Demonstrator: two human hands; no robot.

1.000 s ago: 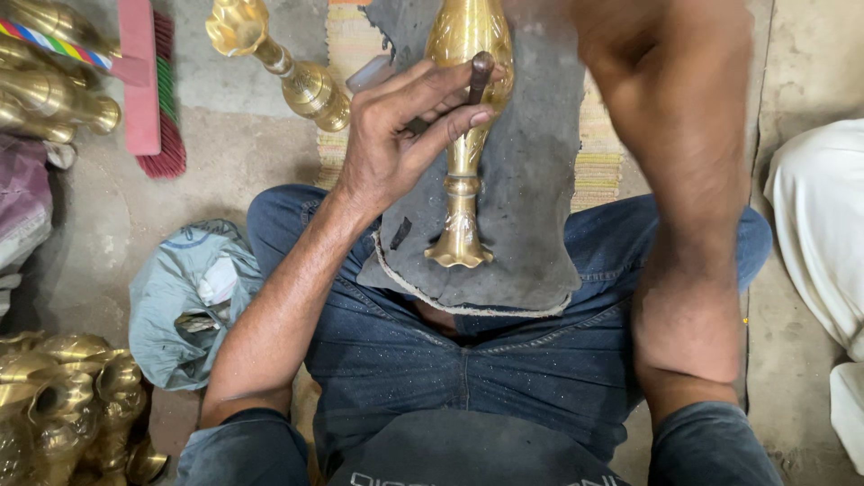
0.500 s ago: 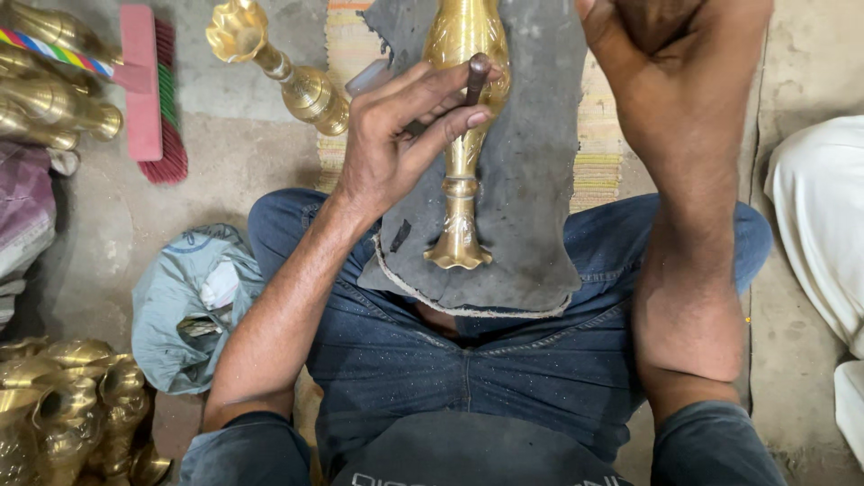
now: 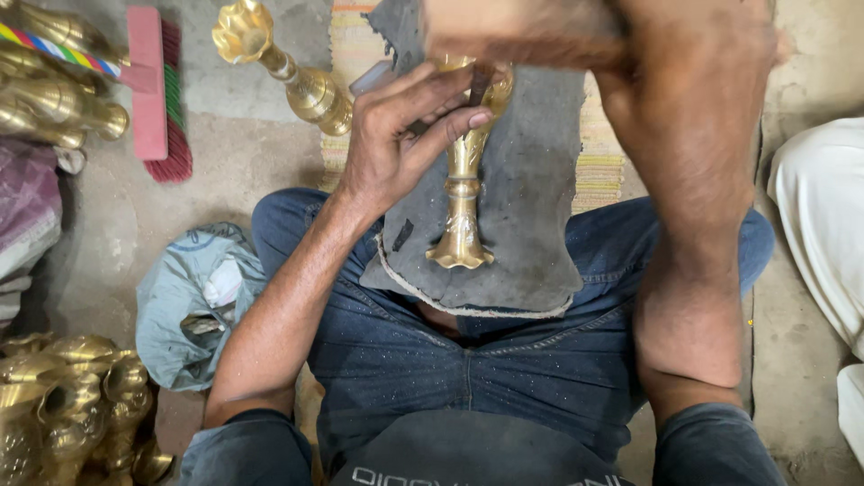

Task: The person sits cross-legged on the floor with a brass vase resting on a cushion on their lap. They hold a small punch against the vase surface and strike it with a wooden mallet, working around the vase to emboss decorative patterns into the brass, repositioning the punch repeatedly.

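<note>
since the earlier frames the right hand [image 3: 693, 54] has been brought across the top of the view, so that a blurred wooden-looking piece [image 3: 522, 36] is now seen over the head of the brass vase [image 3: 463, 193]; the left hand [image 3: 396, 135] has been kept in nearly the same place. the vase is laid lengthwise on a grey cloth [image 3: 522, 225] spread over the lap, its flared foot pointed toward the body and its upper part hidden under the hands. the left hand is curled partly closed, and a thin dark tool [image 3: 477, 85] is pinched between thumb and fingertips, its tip set against the upper body of the vase. the right hand is cut off by the top edge and smeared by motion; it seems to be closed round the blurred piece, but how tightly cannot be told. blue jeans [image 3: 450, 360] are worn beneath the cloth. a second brass stand [image 3: 288, 63] is laid on the floor just left of the cloth, near a pink brush [image 3: 153, 90]. more brass pieces [image 3: 63, 405] are heaped at the lower left, beside a crumpled pale blue bag [image 3: 193, 306]. white cloth [image 3: 823, 216] is seen at the right edge.
</note>
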